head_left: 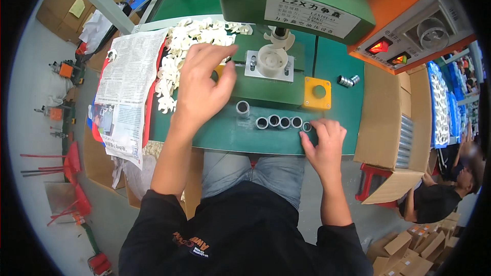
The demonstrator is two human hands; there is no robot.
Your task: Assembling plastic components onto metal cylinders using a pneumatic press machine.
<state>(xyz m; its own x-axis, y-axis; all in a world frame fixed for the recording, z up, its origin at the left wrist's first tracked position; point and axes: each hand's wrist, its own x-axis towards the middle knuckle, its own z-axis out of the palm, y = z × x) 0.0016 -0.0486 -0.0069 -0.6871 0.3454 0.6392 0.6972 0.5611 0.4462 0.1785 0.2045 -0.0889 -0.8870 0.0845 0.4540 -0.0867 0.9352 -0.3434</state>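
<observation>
My right hand (326, 145) is at the near edge of the green table, thumb and forefinger pinching a short metal sleeve (306, 127). That sleeve ends a row of several dark-bored metal sleeves (274, 120) standing upright. Another sleeve (242, 108) stands apart, to the left of the row. My left hand (203, 84) hovers beside the press, thumb and fingers apart, with nothing visible between them. To its right, a clear round cup-like holder (272, 61) sits on the metal plate (251, 70) of the press base. A white plastic piece (284, 39) is at the press ram above.
Many white curved plastic pieces (197, 33) are heaped left of the press, beside a newspaper (128, 79). A yellow box with a button (318, 93) adjoins the press base. Two metal sleeves (348, 81) lie farther right. An open carton (381, 117) stands past the table's right edge.
</observation>
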